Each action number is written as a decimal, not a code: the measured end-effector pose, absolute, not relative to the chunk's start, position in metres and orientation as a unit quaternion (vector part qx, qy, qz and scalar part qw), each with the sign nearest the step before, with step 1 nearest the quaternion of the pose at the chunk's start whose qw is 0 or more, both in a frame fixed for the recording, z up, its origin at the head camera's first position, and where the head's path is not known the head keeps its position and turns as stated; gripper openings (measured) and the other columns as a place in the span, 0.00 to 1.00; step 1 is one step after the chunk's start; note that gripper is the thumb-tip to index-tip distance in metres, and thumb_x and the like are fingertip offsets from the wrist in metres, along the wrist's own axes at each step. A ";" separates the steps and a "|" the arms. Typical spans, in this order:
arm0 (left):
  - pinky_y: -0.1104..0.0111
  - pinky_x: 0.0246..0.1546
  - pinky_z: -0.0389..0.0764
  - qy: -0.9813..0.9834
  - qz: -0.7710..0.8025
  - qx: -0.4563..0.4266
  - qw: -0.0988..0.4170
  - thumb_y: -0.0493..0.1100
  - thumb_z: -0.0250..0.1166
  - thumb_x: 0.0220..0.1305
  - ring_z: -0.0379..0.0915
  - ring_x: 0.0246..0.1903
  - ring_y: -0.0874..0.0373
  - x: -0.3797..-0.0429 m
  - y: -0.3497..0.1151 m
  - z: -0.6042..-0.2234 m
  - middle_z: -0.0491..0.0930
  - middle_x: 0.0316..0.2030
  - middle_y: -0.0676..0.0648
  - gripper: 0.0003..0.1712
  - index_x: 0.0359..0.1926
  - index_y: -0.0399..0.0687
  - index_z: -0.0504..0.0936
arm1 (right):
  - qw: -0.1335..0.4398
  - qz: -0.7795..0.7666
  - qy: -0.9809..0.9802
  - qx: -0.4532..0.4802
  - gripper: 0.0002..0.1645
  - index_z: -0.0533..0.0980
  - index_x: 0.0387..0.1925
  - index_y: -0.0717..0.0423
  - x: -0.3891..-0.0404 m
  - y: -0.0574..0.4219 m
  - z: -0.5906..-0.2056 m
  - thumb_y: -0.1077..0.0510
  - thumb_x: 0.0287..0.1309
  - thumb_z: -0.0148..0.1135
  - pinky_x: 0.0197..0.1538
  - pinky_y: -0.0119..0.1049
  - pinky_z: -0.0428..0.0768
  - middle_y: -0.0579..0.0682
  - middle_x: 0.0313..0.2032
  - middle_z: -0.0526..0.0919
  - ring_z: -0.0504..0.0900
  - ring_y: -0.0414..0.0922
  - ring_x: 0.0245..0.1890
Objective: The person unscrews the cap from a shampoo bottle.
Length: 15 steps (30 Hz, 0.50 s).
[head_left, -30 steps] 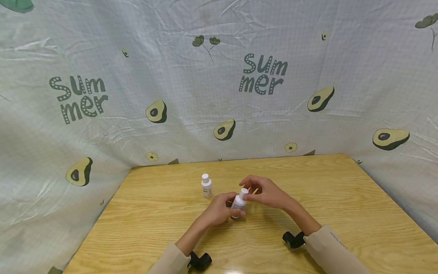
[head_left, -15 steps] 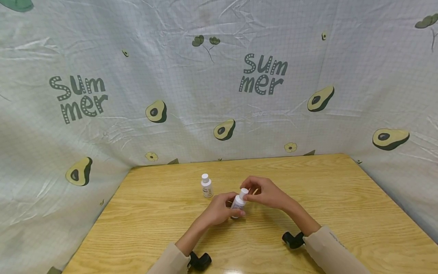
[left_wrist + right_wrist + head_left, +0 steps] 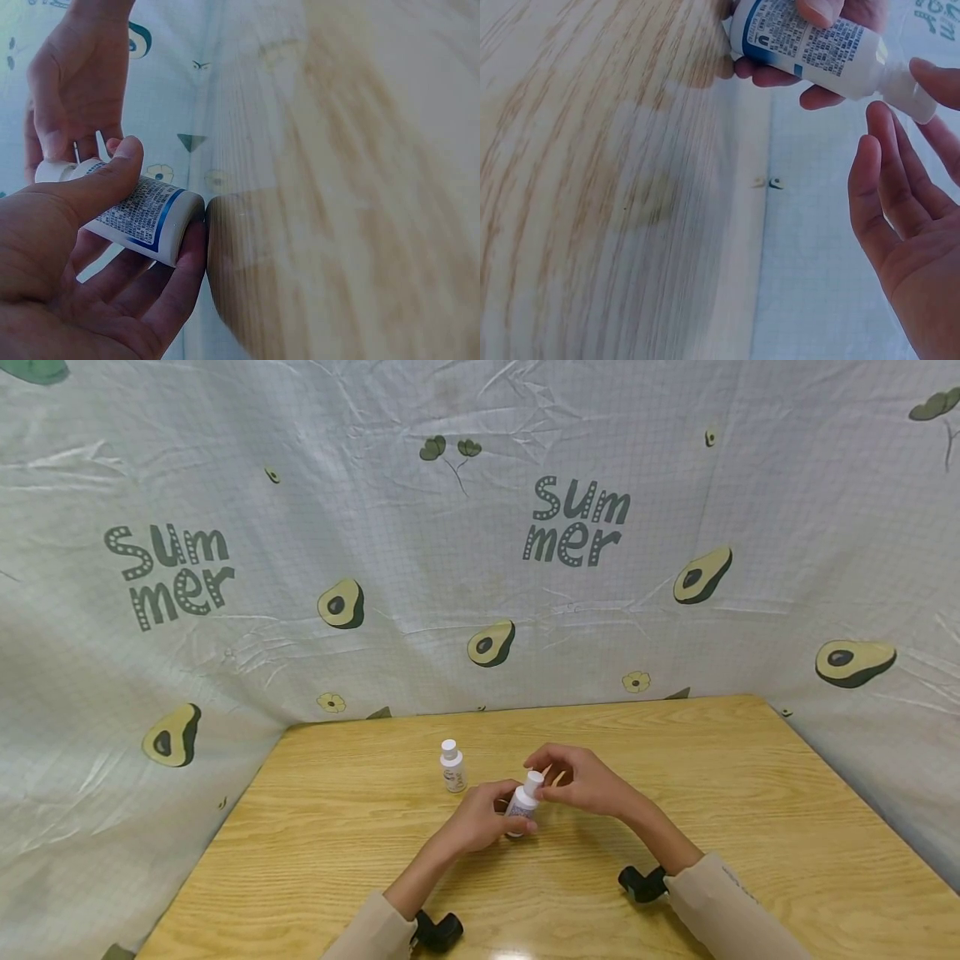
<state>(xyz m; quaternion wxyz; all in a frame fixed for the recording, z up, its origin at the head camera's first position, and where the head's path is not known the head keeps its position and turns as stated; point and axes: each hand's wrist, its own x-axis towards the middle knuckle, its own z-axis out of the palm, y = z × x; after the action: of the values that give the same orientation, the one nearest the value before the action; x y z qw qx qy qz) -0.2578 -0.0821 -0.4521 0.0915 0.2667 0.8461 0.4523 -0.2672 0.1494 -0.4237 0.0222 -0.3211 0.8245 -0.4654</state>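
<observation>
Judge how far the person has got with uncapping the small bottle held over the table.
Done: the left hand grips the tilted bottle by its body, lifted off the table. In hand: the right hand has its fingertips at the white cap, which is on the neck. Left: the cap has yet to come off. A second bottle stands capped and untouched.

Makeshift recording booth, not a lived-in room.
Wooden table (image 3: 675,760) walled on three sides by creased avocado-print "Summer" cloth (image 3: 375,527).
</observation>
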 end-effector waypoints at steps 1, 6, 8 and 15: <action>0.69 0.35 0.80 0.846 0.452 0.266 0.092 0.47 0.76 0.62 0.84 0.46 0.54 -0.258 -0.082 -0.452 0.86 0.45 0.47 0.19 0.52 0.50 0.85 | 0.020 -0.464 0.827 -0.318 0.19 0.79 0.55 0.57 -0.267 0.150 -0.424 0.59 0.64 0.71 0.44 0.35 0.84 0.55 0.49 0.84 0.83 0.42 0.40; 0.69 0.37 0.80 0.848 0.449 0.266 0.089 0.47 0.77 0.62 0.85 0.47 0.54 -0.257 -0.082 -0.451 0.87 0.45 0.48 0.20 0.53 0.49 0.85 | 0.007 -0.455 0.838 -0.301 0.17 0.80 0.52 0.56 -0.268 0.149 -0.425 0.53 0.66 0.70 0.42 0.34 0.82 0.51 0.45 0.85 0.81 0.43 0.39; 0.68 0.39 0.81 0.849 0.449 0.265 0.089 0.46 0.76 0.62 0.85 0.48 0.53 -0.257 -0.082 -0.451 0.87 0.46 0.48 0.20 0.53 0.49 0.85 | 0.005 -0.452 0.842 -0.296 0.15 0.81 0.50 0.55 -0.269 0.148 -0.426 0.52 0.67 0.69 0.41 0.33 0.81 0.50 0.43 0.85 0.80 0.43 0.38; 0.67 0.40 0.81 0.849 0.448 0.266 0.087 0.46 0.76 0.62 0.85 0.48 0.52 -0.257 -0.082 -0.451 0.86 0.46 0.47 0.20 0.54 0.49 0.85 | 0.009 -0.458 0.837 -0.299 0.11 0.82 0.47 0.54 -0.268 0.147 -0.425 0.54 0.67 0.70 0.41 0.32 0.81 0.51 0.44 0.85 0.81 0.42 0.38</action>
<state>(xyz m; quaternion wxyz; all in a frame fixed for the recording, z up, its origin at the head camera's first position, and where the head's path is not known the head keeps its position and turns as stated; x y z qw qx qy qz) -0.2565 -0.0816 -0.4507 0.0868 0.2657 0.8494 0.4477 -0.2679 0.1474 -0.4248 0.0085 -0.2995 0.8370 -0.4578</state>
